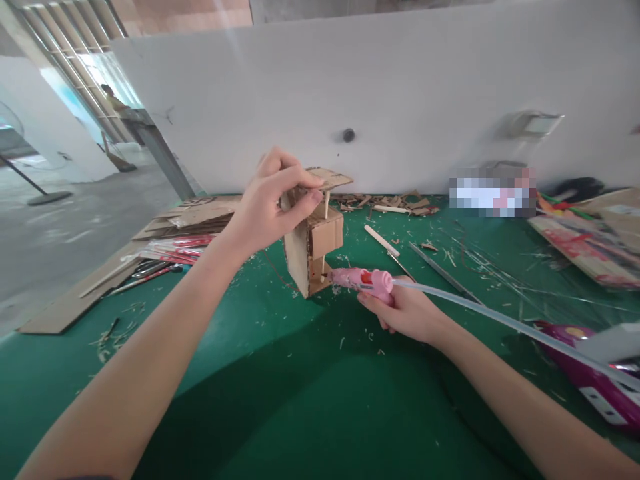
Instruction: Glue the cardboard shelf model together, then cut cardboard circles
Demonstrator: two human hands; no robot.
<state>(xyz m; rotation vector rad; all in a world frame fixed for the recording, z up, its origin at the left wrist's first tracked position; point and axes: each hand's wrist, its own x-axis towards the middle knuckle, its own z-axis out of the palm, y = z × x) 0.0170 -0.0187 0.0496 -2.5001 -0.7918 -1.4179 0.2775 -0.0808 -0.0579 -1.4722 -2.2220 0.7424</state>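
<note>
A small cardboard model (327,239) stands upright on the green tabletop, with a thin pale stick running vertically through its front. At its top, my left hand (280,200) grips the upper cardboard piece between thumb and fingers. Wrapped round the handle of a pink hot glue gun (363,280) is my right hand (400,310). The gun's nozzle points left, at the lower part of the model near the stick's base; whether it touches cannot be made out. From the gun's rear a long translucent glue stick (480,308) extends to the right.
Cardboard sheets (200,212) and packaged red pens (175,250) lie at the left. Cardboard scraps (400,202) line the white wall (400,100). A white stick (381,241) and a metal ruler-like strip (445,272) lie right of the model. A purple power strip (590,373) sits at the right.
</note>
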